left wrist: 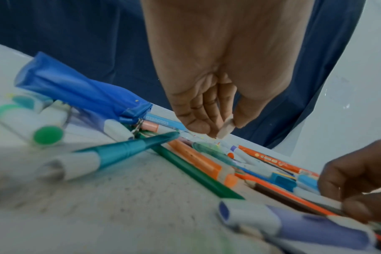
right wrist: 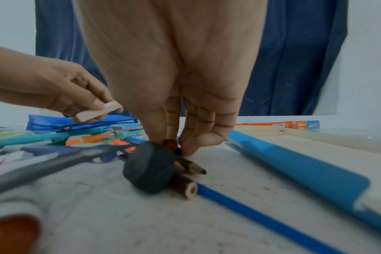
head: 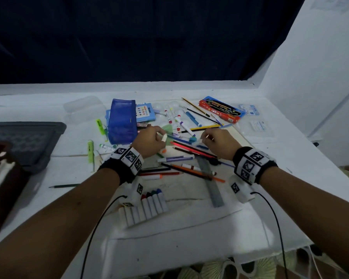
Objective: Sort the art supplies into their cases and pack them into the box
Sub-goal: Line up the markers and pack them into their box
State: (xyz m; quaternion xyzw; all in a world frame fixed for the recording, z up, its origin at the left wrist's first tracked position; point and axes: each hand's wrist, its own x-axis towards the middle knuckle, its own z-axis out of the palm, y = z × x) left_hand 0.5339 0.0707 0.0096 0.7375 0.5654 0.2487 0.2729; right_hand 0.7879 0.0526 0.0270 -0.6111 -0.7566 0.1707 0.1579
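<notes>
The white table point(head: 189, 228) fills the lower half of the head view, and a loose heap of pens, markers and pencils point(head: 185, 158) covers its middle. At the left edge of the frame sits a dark grey box point(head: 28, 141), well apart from the heap. A blue zip pouch point(head: 122, 121) stands just up and left of the left hand, with its open zipper end turned toward the heap in the left wrist view. A grey ruler point(head: 212, 184) runs from the centre down toward the lower right, and a row of capped white markers point(head: 147, 208) lies below the wrists. The left hand point(head: 149, 142) hangs over the heap at frame centre, pinching a small pale eraser point(head: 164, 138) between thumb and fingertips, its long axis tilted and its free end pointing down and right. The pouch lies immediately to that hand's left, nearer than any other case, so I judge the eraser's short trip runs leftward, with the left hand the closer one for it. The right hand point(head: 218, 143) reaches into the heap just right of centre. In the right wrist view its fingers point(right wrist: 191, 142) close narrowly down around the brown pencils point(right wrist: 186, 167) behind a dark round sharpener point(right wrist: 150, 171), though whether they actually grip a pencil yet I cannot tell.
</notes>
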